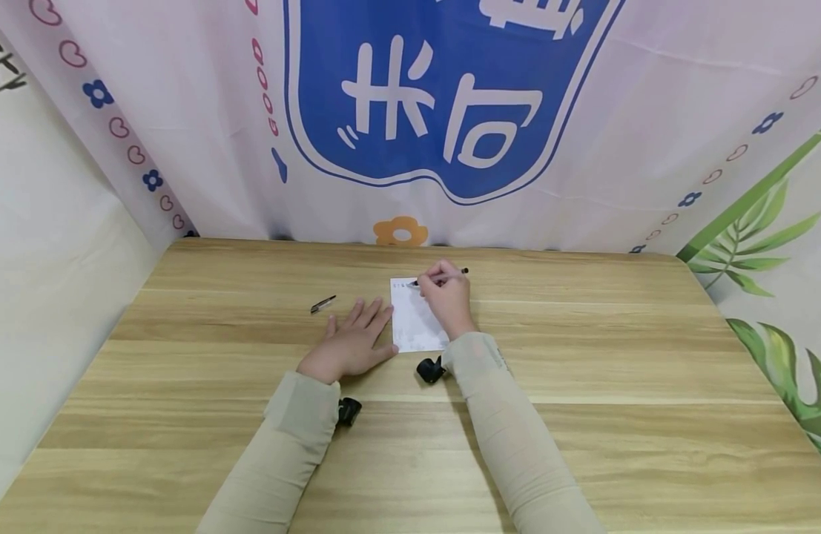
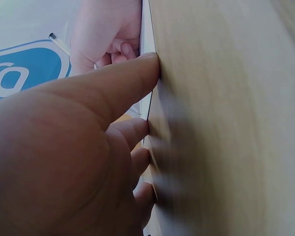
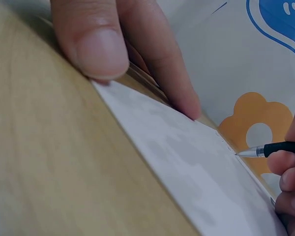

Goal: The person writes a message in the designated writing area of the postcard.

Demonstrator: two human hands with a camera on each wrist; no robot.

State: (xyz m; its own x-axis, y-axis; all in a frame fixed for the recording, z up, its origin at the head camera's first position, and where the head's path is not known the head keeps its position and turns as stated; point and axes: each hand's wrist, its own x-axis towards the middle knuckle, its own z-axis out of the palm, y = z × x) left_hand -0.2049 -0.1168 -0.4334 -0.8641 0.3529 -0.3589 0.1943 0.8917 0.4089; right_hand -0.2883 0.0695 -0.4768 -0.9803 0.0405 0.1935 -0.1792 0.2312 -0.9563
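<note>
- Pale wood-grain table [image 1: 617, 356] is backed on the far side by a white, blue-printed fabric curtain [image 1: 206, 163].
- White rectangular paper sheet [image 1: 412, 319] is laid on the far half, small dark marks [image 1: 400, 285] along its far edge.
- Slim, black-gripped pen [image 3: 278, 148] is pinched by the right hand [image 1: 448, 297], tip at the sheet.
- Sheet's left edge is touched by the left hand [image 1: 351, 345], fingers spread.

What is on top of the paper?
On or over the paper: tiny marks, the right hand gripping a pen, and the left hand touching one edge. Anything under the right hand is hidden.
</note>
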